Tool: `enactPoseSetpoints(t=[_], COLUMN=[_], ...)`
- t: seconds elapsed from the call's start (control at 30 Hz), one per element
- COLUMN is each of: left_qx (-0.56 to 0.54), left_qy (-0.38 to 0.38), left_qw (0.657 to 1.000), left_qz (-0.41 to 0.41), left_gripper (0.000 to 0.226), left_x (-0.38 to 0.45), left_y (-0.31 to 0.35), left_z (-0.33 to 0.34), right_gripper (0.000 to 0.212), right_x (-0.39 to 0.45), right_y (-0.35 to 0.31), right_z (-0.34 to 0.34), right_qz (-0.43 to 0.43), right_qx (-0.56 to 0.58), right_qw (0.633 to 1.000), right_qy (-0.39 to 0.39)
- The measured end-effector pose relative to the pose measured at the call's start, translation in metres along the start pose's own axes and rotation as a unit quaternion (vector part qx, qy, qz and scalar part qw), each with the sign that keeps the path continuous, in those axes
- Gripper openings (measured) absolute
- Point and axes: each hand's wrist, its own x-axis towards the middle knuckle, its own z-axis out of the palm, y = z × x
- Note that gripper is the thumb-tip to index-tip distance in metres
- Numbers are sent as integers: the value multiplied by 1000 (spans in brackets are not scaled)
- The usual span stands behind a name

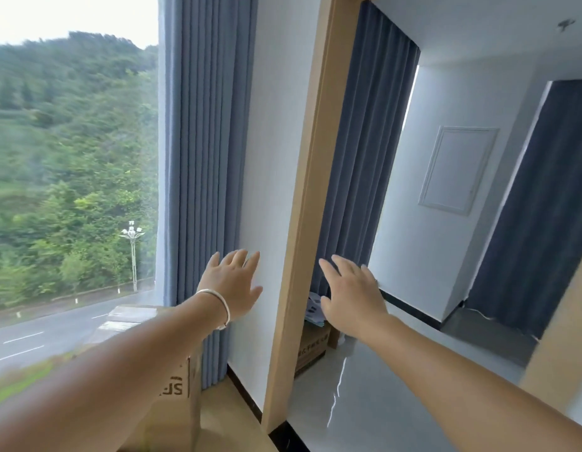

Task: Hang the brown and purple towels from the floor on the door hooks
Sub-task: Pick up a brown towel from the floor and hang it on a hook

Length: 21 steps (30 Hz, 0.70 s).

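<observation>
Both of my arms reach forward at chest height. My left hand [234, 285] is empty, fingers spread, in front of a white wall section; a silver bangle sits on its wrist. My right hand [351, 295] is also empty with fingers apart, held in front of the doorway past a light wooden door frame [310, 177]. No brown or purple towel is in view. No door hooks are visible either.
A large window [71, 177] fills the left, with blue-grey curtains [201, 158] beside it. A cardboard box [172, 386] stands under my left forearm. Another box [312, 349] with papers on it sits behind the frame. Glossy white floor [380, 402] lies beyond the doorway.
</observation>
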Motion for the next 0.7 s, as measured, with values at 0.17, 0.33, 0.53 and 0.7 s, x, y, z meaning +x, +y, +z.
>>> enactPoseSetpoints(t=[0.17, 0.33, 0.53, 0.7], left_qx=[20, 45, 75, 85], left_qy=[-6, -31, -99, -170], left_qw=[998, 991, 961, 923], left_qz=[-52, -124, -246, -335], left_gripper=[75, 74, 72, 72], left_x=[25, 13, -24, -62], left_y=[-83, -157, -237, -282], left_z=[36, 71, 120, 172], right_gripper=[68, 68, 68, 65], right_x=[77, 143, 205, 242], right_y=[-46, -102, -192, -263], right_z=[39, 79, 146, 216], right_qz=[-54, -114, -213, -309], right_qx=[22, 30, 73, 120], right_qw=[998, 992, 972, 937], right_qy=[-11, -41, -64, -108])
